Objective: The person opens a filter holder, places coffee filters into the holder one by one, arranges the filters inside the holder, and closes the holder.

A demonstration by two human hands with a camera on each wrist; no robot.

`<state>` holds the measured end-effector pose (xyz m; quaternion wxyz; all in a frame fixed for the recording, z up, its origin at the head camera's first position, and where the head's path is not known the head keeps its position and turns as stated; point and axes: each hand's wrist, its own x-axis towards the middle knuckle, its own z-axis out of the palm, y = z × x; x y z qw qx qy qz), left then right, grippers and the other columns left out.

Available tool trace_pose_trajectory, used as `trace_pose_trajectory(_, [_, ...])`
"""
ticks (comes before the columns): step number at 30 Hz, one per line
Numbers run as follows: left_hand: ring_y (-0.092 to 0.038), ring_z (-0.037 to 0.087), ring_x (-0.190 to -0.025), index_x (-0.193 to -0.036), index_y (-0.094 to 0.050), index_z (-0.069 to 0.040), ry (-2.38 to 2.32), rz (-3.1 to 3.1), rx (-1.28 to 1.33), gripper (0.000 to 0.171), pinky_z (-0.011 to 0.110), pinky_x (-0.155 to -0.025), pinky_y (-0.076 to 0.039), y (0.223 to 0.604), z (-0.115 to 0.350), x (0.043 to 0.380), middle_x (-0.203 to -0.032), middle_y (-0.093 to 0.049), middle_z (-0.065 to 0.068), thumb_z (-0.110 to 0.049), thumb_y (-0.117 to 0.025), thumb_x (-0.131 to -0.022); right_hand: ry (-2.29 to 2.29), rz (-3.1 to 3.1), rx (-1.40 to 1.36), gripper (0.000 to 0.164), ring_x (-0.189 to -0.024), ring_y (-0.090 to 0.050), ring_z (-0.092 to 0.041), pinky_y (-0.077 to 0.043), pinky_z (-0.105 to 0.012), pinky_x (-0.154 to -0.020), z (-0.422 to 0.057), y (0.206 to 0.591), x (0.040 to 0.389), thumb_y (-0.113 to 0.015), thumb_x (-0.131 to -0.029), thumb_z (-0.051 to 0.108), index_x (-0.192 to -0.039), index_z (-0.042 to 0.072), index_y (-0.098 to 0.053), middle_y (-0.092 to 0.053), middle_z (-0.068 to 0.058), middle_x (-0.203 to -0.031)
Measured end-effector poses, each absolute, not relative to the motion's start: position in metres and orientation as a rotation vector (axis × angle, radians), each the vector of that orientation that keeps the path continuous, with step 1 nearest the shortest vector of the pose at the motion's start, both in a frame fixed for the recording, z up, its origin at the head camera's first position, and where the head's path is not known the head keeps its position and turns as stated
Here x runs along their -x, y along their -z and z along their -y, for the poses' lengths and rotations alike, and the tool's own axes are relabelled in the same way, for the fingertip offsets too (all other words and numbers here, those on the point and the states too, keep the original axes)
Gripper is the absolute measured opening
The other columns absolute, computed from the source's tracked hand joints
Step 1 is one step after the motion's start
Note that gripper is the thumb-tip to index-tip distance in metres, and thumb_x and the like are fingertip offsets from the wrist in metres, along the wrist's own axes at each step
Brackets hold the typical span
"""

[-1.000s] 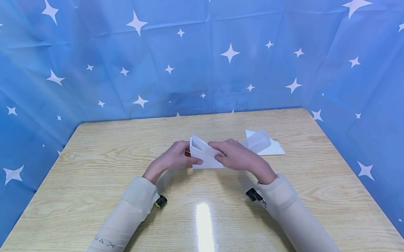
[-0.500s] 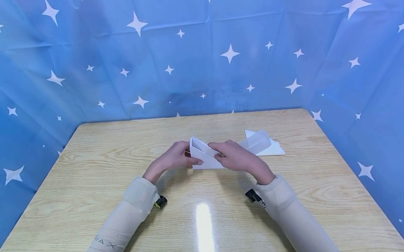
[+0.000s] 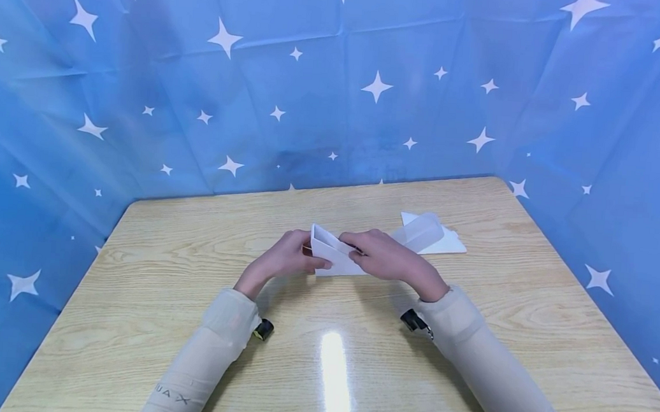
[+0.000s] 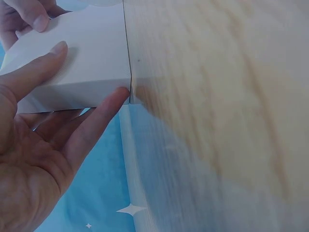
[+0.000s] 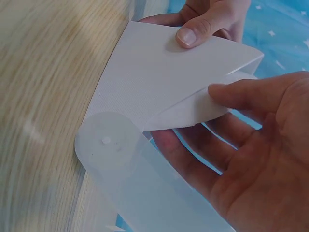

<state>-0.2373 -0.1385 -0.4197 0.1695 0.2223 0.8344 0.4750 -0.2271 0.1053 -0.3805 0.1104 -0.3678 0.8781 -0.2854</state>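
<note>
A white, slant-sided open box (image 3: 334,264) of card or thin plastic stands on the table between the two hands. My left hand (image 3: 287,254) grips its left end, thumb on the near face and the other fingers behind and beneath, as the left wrist view shows. On the right, my right hand (image 3: 386,256) pinches a curved white flap (image 5: 186,110) at the box's slanted opening, thumb on one side and fingers on the other. In the right wrist view a translucent strip (image 5: 159,179) with a rounded end and small round dot overlaps the box's lower corner; whether it is fastened is unclear.
A flat white piece (image 3: 449,242) lies on the wood-grain table (image 3: 191,222), right of the hands and partly under the strip. Blue star-patterned cloth (image 3: 315,90) hangs behind the table and at both sides. Small black devices (image 3: 263,329) sit at both wrists.
Almost nothing differs. The box's upper left edge has dipped very slightly, and both hands keep their hold in the same place.
</note>
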Motion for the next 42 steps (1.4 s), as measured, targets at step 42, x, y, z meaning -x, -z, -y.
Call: trace_pose_trajectory(42, [-0.074, 0.029, -0.08, -0.131, -0.067, -0.007, -1.338, -2.357, -0.655, 0.039, 0.048, -0.07, -0.064, 0.4191, 0.1398, 0.2378, -0.111, -0.076, 0.014, -0.014, -0.077, -0.094, 0.856, -2.542, 0.985, 0.022, -0.066, -0.053, -0.012, -0.045, -0.028, -0.062, -0.1048, 0.3823, 0.2274, -0.056, -0.106, 0.013, -0.126, 0.007, -0.063, -0.074, -0.011, -0.109])
